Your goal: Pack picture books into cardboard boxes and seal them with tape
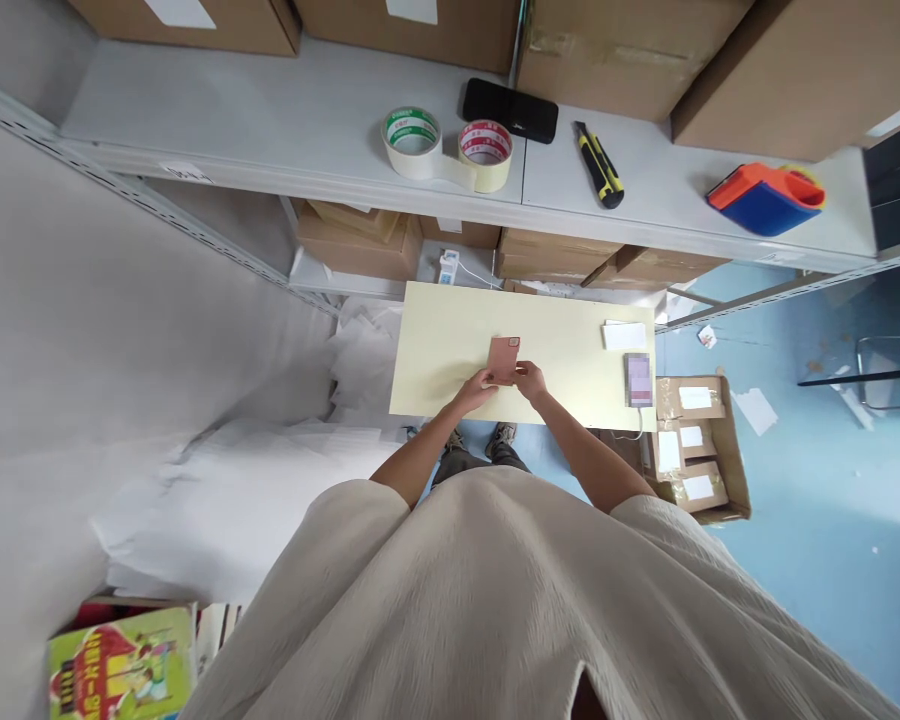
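Observation:
A pink phone case (503, 358) with a camera cutout at its upper right corner is between my two hands, a little above or on the pale yellow tabletop (450, 320). I cannot tell whether a phone is inside it. My left hand (478, 390) grips the case at its lower left corner, fingers closed. At the lower right edge, my right hand (529, 381) pinches the same case. Farther right on the table lie a stack of white cards (625, 335) and a phone (637, 380) with its screen lit and a cable attached.
Above the table's far side runs a grey shelf (270, 110) bearing cartons (607, 60), two tape rolls (412, 145), a black phone (510, 110), a utility knife (599, 168) and an orange-blue tape dispenser (769, 200). An open carton (735, 450) stands on the floor at right.

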The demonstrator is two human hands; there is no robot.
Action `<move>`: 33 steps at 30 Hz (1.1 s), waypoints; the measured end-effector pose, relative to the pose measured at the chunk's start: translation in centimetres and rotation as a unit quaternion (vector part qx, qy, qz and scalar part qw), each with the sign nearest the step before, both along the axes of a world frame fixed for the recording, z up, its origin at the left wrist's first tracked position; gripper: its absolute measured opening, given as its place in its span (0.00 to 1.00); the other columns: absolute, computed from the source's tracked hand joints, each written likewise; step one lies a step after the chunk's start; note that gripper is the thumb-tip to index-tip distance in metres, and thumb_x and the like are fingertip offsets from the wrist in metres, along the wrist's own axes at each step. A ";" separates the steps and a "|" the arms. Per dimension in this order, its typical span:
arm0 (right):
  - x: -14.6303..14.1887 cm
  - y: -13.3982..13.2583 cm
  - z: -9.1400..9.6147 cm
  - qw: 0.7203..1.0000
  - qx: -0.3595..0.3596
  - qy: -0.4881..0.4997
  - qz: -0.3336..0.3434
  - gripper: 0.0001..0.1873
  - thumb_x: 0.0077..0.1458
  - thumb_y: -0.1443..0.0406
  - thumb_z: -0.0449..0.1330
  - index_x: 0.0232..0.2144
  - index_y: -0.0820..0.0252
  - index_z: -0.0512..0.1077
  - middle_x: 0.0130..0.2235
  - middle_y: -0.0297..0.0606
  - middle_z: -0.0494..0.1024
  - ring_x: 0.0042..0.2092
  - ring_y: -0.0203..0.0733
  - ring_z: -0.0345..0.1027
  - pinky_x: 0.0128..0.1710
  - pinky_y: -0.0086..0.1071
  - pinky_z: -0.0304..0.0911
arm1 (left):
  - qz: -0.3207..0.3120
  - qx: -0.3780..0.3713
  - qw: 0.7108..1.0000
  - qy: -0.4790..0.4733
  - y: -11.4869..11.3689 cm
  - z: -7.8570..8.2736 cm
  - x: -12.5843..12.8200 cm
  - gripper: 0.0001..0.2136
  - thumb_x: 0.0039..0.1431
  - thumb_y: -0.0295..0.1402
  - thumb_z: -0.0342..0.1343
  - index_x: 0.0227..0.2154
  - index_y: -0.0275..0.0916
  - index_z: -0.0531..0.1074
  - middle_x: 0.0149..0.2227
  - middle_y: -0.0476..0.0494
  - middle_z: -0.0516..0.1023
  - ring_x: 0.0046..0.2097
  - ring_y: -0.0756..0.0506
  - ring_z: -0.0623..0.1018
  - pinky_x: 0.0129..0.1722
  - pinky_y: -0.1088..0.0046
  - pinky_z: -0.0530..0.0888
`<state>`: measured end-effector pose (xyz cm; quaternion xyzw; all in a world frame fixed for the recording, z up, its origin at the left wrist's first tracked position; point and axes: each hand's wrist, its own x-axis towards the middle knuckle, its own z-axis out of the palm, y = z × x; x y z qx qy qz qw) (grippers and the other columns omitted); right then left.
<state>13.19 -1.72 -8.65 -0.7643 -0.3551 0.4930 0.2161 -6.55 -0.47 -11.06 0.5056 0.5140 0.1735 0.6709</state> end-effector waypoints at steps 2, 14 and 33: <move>0.5 0.0 0.8 1.000 0.002 -0.023 -0.009 0.21 0.50 0.57 0.71 0.47 0.55 0.79 0.44 0.40 0.87 0.42 0.47 0.80 0.43 0.37 0.75 | -0.006 -0.012 0.998 -0.058 0.1 0.3 1.3 0.25 0.59 0.30 0.65 0.60 0.38 0.78 0.61 0.32 0.85 0.64 0.36 0.83 0.67 0.56 0.76; -3.2 0.3 0.4 0.995 0.000 0.091 0.037 0.13 0.59 0.55 0.71 0.42 0.55 0.80 0.39 0.37 0.85 0.36 0.40 0.78 0.38 0.32 0.72 | 0.177 -0.021 0.981 0.073 1.3 2.9 -3.8 0.22 0.71 0.40 0.58 0.64 0.42 0.73 0.67 0.31 0.81 0.66 0.37 0.82 0.62 0.60 0.78; -3.8 -2.8 -0.1 0.804 0.005 -0.253 0.538 0.50 0.66 0.66 0.57 0.85 0.56 0.49 0.86 0.41 0.40 0.84 0.64 0.37 0.80 0.61 0.44 | -0.348 0.195 0.852 0.339 -2.0 1.6 -6.7 0.41 0.72 0.30 0.52 0.84 0.39 0.46 0.86 0.31 0.43 0.86 0.32 0.47 0.82 0.36 0.47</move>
